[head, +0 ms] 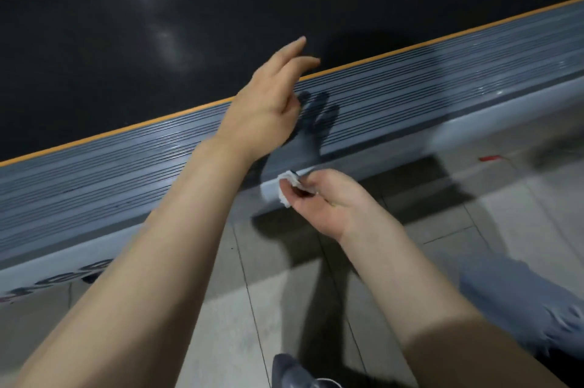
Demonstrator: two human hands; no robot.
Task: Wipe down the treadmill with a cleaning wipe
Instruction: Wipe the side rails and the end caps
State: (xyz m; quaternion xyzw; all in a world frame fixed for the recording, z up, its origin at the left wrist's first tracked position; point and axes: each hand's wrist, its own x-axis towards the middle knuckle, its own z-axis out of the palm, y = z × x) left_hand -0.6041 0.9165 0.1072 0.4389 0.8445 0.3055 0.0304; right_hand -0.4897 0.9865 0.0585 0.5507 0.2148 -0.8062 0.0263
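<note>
While your left hand hovers loose-fingered above the treadmill's ribbed grey side rail, your right hand pinches the crumpled white cleaning wipe beside the rail's outer edge.

The light I see is dim. Two soft white glare spots shine on the wide black treadmill belt. My left hand drops a dark shadow on the grey ribbed side rail. Everything looks blurry.
</note>
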